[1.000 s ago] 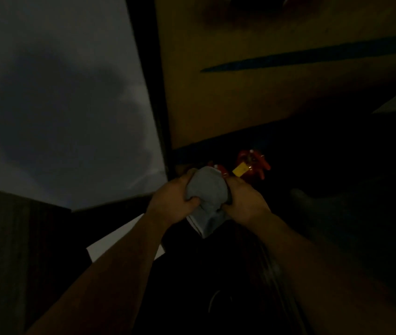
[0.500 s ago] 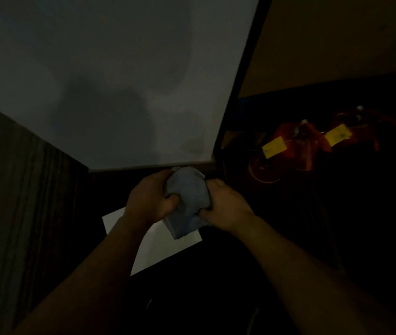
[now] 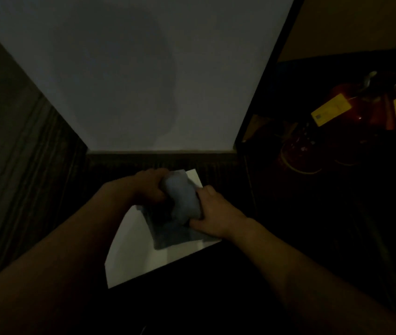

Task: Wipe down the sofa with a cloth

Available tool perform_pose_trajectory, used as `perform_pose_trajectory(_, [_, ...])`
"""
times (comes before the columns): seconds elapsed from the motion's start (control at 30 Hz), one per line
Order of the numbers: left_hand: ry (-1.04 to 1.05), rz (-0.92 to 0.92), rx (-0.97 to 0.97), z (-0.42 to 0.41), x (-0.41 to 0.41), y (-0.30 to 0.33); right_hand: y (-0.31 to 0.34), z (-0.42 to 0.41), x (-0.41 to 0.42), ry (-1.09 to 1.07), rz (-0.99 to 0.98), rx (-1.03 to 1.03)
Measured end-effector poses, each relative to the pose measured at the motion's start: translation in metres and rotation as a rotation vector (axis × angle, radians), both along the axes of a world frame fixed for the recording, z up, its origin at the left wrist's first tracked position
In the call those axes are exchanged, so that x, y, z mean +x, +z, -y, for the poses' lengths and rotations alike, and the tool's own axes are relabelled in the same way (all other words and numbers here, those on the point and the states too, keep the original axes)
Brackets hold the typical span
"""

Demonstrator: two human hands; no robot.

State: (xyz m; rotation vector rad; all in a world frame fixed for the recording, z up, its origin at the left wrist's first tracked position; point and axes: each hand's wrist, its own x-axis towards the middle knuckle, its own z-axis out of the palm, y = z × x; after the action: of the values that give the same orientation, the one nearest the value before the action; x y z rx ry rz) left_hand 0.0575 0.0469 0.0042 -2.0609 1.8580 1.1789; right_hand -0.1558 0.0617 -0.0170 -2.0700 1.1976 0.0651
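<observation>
The scene is very dark. A grey-blue cloth (image 3: 180, 209) is bunched between both hands at the middle of the head view, one loose corner hanging down. My left hand (image 3: 150, 187) grips the cloth's left side with curled fingers. My right hand (image 3: 212, 213) grips its right side, thumb underneath. No sofa can be made out in the dark.
A pale wall (image 3: 143, 68) fills the top, with a dark wood-grain panel (image 3: 23, 153) on the left. A white sheet (image 3: 139, 252) lies on the floor under the hands. Red fire extinguishers (image 3: 351, 122) with yellow tags stand at the right in a dark recess.
The view has swung left, so the extinguishers have slid to the right edge. Both hands still hold the cloth, now over the white sheet, with more cloth hanging loose.
</observation>
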Motion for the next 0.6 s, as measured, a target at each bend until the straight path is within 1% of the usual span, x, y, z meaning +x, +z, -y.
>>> perform_pose_trajectory(0.07, [-0.089,0.182,0.098,-0.01,0.005,-0.022,-0.012,-0.01,0.002,0.061,-0.147,0.013])
perform_pose_trajectory(0.13, [-0.156,0.285,0.129,-0.025,0.008,-0.047,-0.021,-0.016,0.001,0.103,-0.245,-0.002])
perform_pose_trajectory(0.17, [-0.159,0.309,0.116,-0.029,0.009,-0.056,-0.023,-0.017,0.0,0.109,-0.256,-0.021])
perform_pose_trajectory(0.27, [-0.132,0.331,0.075,-0.028,0.004,-0.06,-0.028,-0.015,-0.001,0.11,-0.246,-0.054])
perform_pose_trajectory(0.53, [-0.105,0.399,0.098,-0.022,-0.015,-0.047,-0.023,-0.011,-0.005,0.072,-0.205,0.02])
perform_pose_trajectory(0.6, [-0.109,0.423,0.047,-0.018,-0.021,-0.036,-0.018,-0.009,-0.009,0.06,-0.188,0.004])
